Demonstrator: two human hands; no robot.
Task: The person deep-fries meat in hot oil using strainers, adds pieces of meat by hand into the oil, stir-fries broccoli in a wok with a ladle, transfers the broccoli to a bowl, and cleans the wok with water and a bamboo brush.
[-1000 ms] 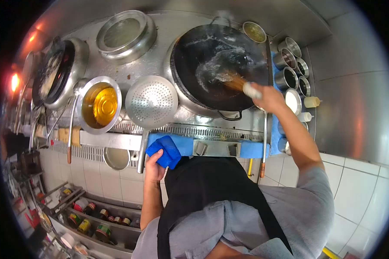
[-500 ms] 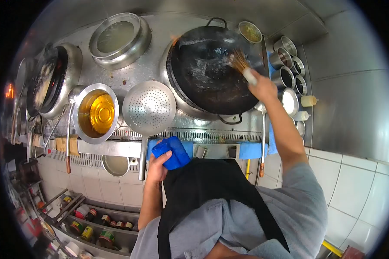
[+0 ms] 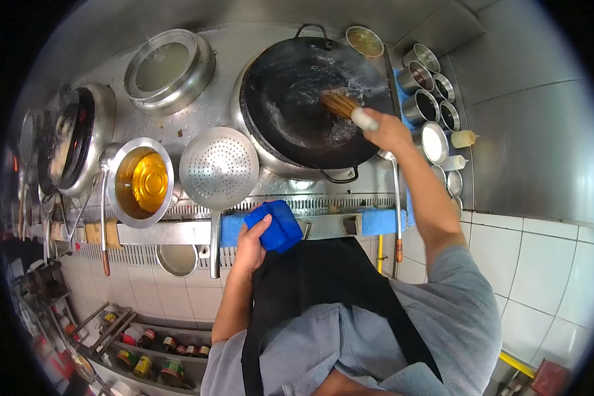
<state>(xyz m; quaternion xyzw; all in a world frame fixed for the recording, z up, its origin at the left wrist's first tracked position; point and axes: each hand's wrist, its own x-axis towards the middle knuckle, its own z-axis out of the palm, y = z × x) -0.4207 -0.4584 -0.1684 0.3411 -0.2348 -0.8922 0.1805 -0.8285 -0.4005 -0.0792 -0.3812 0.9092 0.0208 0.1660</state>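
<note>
My right hand (image 3: 391, 134) is closed round the white-wrapped handle of a bamboo wok brush (image 3: 340, 104). Its bristles press on the inner surface of a large black wok (image 3: 290, 125), where a little water or foam swirls. In my left hand (image 3: 252, 245) is a folded blue cloth (image 3: 274, 226), gripped with the thumb on top, in front of the black apron (image 3: 317, 277) at the stove's front edge. A perforated strainer (image 3: 219, 168) lies left of the wok, its handle pointing towards me.
A steel pot of golden oil (image 3: 150, 185) stands left of the strainer. Behind it sits a round steel pot (image 3: 168, 69). Several seasoning containers (image 3: 434, 142) line the right side. A ladle (image 3: 397, 204) rests right of the wok. Another wok (image 3: 72, 142) is at far left.
The brush has moved left and slightly down across the wok with my right hand. My left hand and the blue cloth have shifted slightly right. The view has tilted a little.
</note>
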